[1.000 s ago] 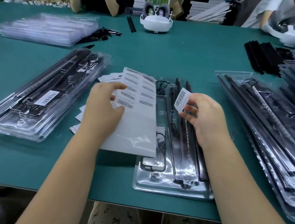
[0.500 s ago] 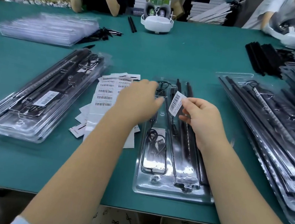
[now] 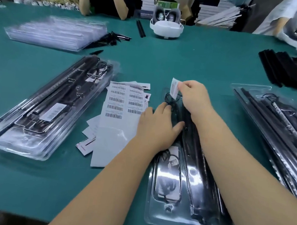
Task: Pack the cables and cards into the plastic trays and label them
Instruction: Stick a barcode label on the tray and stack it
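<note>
Nearest you, the closed plastic tray lies on the green table, long axis running straight away from you, cables and dark strips inside. Your left hand rests flat on the tray's left middle, fingers spread and relaxed, pinning it. Just left of the tray: the label sheet, barcodes up, loose cards under it. Beyond the left hand, your right hand pinches one peeled label over the tray's far end, label upright, not yet stuck down. The label sits directly above the lid, so the right hand is the one nearer the target; likely move is a short drop onto the plastic. Farther left of the tray, a labelled stack.
</note>
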Demonstrator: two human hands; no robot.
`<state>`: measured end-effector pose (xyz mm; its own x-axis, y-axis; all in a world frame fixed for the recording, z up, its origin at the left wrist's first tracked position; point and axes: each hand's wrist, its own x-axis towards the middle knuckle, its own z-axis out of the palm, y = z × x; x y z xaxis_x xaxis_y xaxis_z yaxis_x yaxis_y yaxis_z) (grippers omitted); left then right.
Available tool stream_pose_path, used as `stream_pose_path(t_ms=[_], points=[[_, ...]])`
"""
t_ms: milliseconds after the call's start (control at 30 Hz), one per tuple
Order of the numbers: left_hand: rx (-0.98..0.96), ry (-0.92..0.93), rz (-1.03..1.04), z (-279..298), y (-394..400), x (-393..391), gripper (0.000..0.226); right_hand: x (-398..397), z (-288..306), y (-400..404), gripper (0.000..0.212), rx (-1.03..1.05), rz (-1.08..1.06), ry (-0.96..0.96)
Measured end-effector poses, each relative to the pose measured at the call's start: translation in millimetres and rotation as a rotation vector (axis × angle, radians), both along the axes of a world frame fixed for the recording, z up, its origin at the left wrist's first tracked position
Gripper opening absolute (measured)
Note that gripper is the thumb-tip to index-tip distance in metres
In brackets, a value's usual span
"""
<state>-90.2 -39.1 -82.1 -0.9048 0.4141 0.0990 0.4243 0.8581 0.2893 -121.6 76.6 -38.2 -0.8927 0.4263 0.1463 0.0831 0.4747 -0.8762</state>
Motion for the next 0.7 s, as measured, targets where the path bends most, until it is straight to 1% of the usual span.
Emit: stream_pose_path(t_ms=[133, 200, 300, 367, 467, 567, 633, 700], points=[[0.02, 0.008, -0.001, 2.0, 2.0, -1.1, 0.062, -23.0, -11.7, 9.4, 0.045, 0.327, 0.015, -0.145], [0.018, 0.018, -0.001, 1.5, 2.5, -0.9, 0.061, -25.8, -19.8, 12.3, 0.048, 0.412, -0.011, -0.164], [0.033, 0.041, -0.001, 1.0, 3.8, -0.5, 0.056, -25.4, -28.5, 11.4, 0.049, 0.421, -0.073, -0.132], [0.041, 0.046, 0.001, 1.0, 4.6, -1.4, 0.055, -26.0, -28.9, 12.5, 0.051, 0.4, -0.072, -0.115], [0.036, 0.047, 0.003, 1.4, 4.7, -2.1, 0.054, -25.8, -27.4, 15.7, 0.054, 0.313, -0.101, -0.106], [0.028, 0.049, -0.002, 1.3, 5.3, -1.4, 0.052, -27.2, -29.7, 19.7, 0.051, 0.196, -0.125, -0.1], [0.031, 0.049, 0.0, 1.8, 5.8, -1.1, 0.051, -27.1, -29.6, 18.6, 0.051, 0.256, -0.082, -0.121], [0.032, 0.047, 0.008, 2.3, 6.0, -0.9, 0.05, -26.4, -29.0, 16.1, 0.052, 0.377, -0.032, -0.166]])
